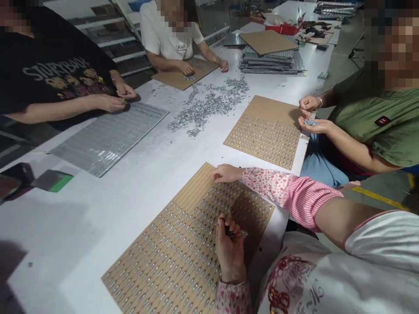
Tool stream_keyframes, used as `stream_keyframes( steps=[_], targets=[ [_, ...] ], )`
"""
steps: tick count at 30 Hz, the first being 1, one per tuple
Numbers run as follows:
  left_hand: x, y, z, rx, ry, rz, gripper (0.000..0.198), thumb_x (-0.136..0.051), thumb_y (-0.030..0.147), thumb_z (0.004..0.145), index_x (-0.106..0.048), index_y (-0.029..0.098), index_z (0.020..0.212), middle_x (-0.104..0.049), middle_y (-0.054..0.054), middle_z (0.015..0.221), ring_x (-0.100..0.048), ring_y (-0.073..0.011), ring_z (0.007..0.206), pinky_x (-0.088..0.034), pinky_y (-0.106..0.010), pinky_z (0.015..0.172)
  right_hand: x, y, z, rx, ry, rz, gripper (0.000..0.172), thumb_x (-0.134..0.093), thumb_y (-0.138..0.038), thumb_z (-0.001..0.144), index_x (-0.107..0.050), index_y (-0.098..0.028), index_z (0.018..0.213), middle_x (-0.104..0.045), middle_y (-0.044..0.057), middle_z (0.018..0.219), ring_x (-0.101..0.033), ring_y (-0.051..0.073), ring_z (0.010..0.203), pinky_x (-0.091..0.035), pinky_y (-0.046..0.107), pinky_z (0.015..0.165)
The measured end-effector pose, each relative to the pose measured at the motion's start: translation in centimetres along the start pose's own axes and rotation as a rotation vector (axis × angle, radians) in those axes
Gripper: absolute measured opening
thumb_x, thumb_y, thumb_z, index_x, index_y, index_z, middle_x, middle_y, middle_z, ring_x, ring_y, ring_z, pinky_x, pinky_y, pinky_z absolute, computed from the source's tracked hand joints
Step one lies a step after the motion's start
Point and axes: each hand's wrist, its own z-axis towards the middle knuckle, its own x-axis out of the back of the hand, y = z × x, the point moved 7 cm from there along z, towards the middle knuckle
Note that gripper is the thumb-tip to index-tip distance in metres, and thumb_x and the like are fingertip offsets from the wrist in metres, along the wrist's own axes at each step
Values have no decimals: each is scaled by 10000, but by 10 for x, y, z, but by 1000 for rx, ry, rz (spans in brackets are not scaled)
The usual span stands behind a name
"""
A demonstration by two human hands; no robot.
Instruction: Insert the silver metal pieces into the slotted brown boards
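A brown cardboard sheet lies before me on the white table, with rows of small silver, spindle-shaped metal pieces on much of it. My left hand is turned palm up above the sheet, its fingers curled round some small metal pieces, mostly shadowed. Near the sheet's far corner, my right hand is closed, fingertips down at the bare striped strip. Whatever its fingers pinch is hidden. Pink patterned sleeves cover both my forearms.
Loose metal pieces lie heaped mid-table. A co-worker in green holds pieces beside another cardboard sheet. Two more people work opposite, one at a silvery wrapped sheet. A stack of sheets stands at the back.
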Motion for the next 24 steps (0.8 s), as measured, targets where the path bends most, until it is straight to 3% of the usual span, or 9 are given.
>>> stream_keyframes(
  steps=[5,9,12,16,20,24],
  targets=[
    [5,-3,1,-19,51,23,149,-575,106,861,-666,139,974,-543,12,771,-509,-42,605,-450,-139,555,-6,-2,0,57,-70,45,100,-612,-202,850,-637,-131,784,-630,32,797,-527,147,786,-429,283,777],
    [10,-2,2,-31,132,24,89,-584,108,862,-669,133,853,-591,-19,866,-558,-45,676,-472,-130,586,0,-7,-2,35,-45,192,297,-572,-334,919,-589,-133,1137,-611,86,1127,-600,192,983,-520,389,853],
    [8,1,3,-54,131,44,50,-625,134,847,-672,150,847,-598,-8,865,-564,-41,676,-475,-119,581,1,-14,-6,23,-41,236,352,-553,-350,933,-546,-155,1226,-573,95,1219,-601,207,1038,-534,421,871],
    [4,5,6,-72,90,51,20,-660,155,830,-670,171,837,-593,16,802,-550,-32,630,-475,-112,568,-13,-32,-28,31,-107,327,262,-625,-353,881,-640,-127,1013,-669,54,974,-621,146,852,-518,276,766],
    [0,4,12,-67,82,17,40,-639,172,852,-673,169,831,-607,25,755,-539,-27,584,-458,-99,518,-40,-59,-63,71,-273,669,261,-685,-359,815,-638,-121,912,-666,6,776,-597,102,709,-459,206,666],
    [-4,2,13,-53,75,11,95,-603,163,873,-677,171,812,-636,27,739,-571,-24,583,-479,-94,539,-38,-61,-71,40,-160,693,253,-659,-373,831,-619,-123,838,-634,-6,740,-569,96,704,-439,206,663]
  ],
)
